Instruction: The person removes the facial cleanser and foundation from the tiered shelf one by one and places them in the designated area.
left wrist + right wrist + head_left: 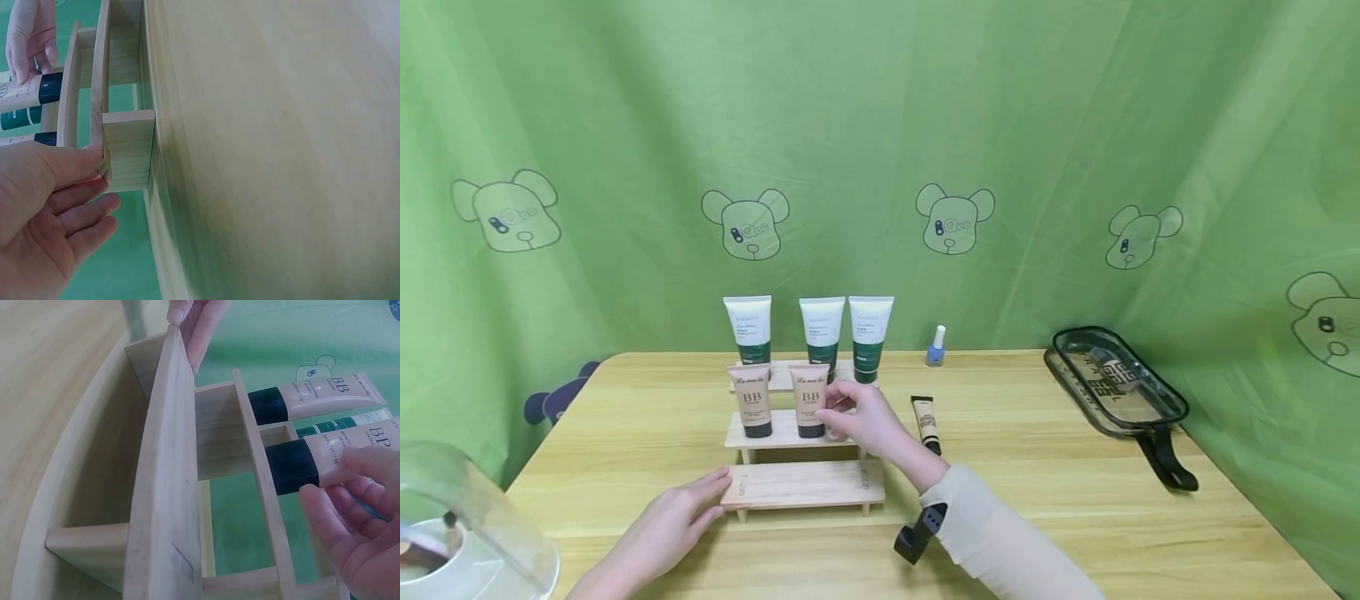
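A stepped wooden display stand (801,485) stands on the table. My left hand (662,521) pinches the left end of its lowest step between thumb and index finger, the other fingers loosely bent in the left wrist view. On the middle step, my right hand (868,421) holds a beige BB cream tube (808,392) by its right side, with the black cap (292,466) down at the board. A second BB cream tube (751,396) stands upright to its left. Behind them, three white-and-green tubes (871,321) stand on the top step.
Right of the stand lies a small beige tube (927,423), with a blue nail polish bottle (936,348) farther back. A clear black-trimmed pouch (1112,383) lies at the right. A clear-domed brush holder (482,533) occupies the front left. Green curtain (850,125) hangs behind.
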Demonstrator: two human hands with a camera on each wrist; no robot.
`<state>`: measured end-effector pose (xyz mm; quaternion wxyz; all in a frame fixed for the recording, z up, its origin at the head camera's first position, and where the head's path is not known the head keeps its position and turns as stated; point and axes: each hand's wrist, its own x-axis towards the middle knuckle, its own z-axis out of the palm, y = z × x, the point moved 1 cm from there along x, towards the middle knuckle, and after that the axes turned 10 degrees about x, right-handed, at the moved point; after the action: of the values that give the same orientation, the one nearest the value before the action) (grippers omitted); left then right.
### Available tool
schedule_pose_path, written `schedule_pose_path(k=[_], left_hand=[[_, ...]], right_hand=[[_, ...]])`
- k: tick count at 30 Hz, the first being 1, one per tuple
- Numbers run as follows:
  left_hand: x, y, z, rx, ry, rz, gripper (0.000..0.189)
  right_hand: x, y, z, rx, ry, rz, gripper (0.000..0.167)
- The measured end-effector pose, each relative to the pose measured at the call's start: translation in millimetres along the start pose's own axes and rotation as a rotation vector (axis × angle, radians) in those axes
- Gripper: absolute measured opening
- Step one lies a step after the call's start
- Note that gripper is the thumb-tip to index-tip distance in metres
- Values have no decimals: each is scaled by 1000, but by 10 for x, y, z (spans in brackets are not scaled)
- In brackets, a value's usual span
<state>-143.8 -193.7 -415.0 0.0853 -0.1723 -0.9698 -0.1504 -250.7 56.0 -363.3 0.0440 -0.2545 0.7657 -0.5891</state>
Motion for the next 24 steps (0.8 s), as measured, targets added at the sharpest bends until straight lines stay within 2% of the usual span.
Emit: schedule_pose_path(k=[8, 20, 24], left_hand=[[-1, -5, 6, -1, 4, 1, 38], [1, -7, 8, -4, -4, -5, 38], [0, -8, 10, -4, -9, -6, 38]], right_hand=[[-118, -93, -96, -60, 10, -42, 19], [-326, -98, -400, -107, 65, -51, 20], [-396, -83, -520, -79, 90, -26, 24]])
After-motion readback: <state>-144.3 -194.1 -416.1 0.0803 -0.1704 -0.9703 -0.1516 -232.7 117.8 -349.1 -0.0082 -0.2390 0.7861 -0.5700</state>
